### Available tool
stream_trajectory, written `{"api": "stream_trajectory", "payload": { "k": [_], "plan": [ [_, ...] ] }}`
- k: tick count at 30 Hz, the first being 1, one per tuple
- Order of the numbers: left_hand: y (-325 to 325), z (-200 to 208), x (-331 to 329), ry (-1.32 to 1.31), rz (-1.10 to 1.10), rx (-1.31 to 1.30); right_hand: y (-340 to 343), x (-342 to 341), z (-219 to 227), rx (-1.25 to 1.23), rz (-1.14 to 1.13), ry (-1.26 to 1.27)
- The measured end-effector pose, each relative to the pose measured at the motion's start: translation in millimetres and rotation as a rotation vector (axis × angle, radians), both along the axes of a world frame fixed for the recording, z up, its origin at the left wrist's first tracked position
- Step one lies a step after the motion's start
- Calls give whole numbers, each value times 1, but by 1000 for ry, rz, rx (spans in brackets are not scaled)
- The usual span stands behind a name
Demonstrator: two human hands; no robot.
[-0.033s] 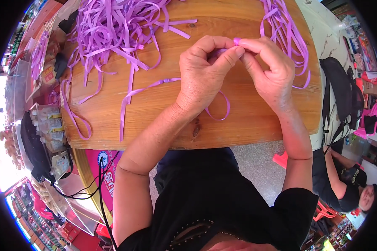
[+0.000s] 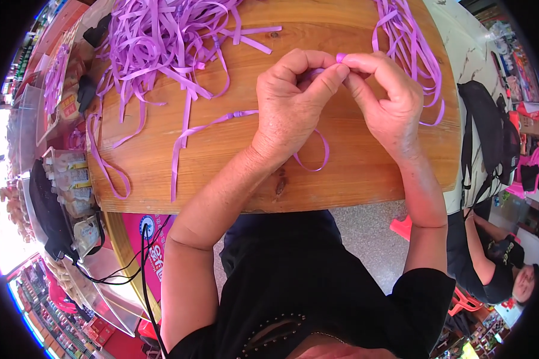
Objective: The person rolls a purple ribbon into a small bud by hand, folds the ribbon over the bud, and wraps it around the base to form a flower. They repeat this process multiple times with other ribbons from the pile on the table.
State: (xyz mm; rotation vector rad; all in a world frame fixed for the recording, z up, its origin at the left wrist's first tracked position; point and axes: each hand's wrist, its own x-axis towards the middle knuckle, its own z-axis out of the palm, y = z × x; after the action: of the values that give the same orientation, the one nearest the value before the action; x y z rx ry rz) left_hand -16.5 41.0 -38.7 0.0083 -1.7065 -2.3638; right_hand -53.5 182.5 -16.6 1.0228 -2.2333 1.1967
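Note:
Between the fingertips of both hands is a purple ribbon strap (image 2: 340, 57), a small folded bit of it showing at the top. My left hand (image 2: 293, 90) pinches it with thumb and forefinger, and the strap passes through that palm. One tail with a small purple slider (image 2: 236, 114) runs out to the left across the wood; a loop (image 2: 326, 152) hangs below the same hand. My right hand (image 2: 386, 90) pinches the folded bit from the other side, its fingertips touching the left thumb. The fingers hide most of the gripped part.
A tangled heap of purple straps (image 2: 156, 54) covers the far left of the wooden table (image 2: 221, 173). More straps (image 2: 410, 54) lie in a bundle at far right. A black bag (image 2: 488, 128) rests beyond the right edge. Another person (image 2: 491, 263) is at lower right.

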Motion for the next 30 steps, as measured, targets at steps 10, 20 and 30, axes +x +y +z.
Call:
{"api": "stream_trajectory", "payload": {
  "k": [10,20,30],
  "plan": [
    [-4,20,9,-110,-153,289,11,0,5,-331,340,-832],
    [-7,13,5,-253,-95,17,12,-13,-5,164,134,296],
    [-21,4,-4,-365,-344,260,11,-7,16,122,214,131]
  ]
}}
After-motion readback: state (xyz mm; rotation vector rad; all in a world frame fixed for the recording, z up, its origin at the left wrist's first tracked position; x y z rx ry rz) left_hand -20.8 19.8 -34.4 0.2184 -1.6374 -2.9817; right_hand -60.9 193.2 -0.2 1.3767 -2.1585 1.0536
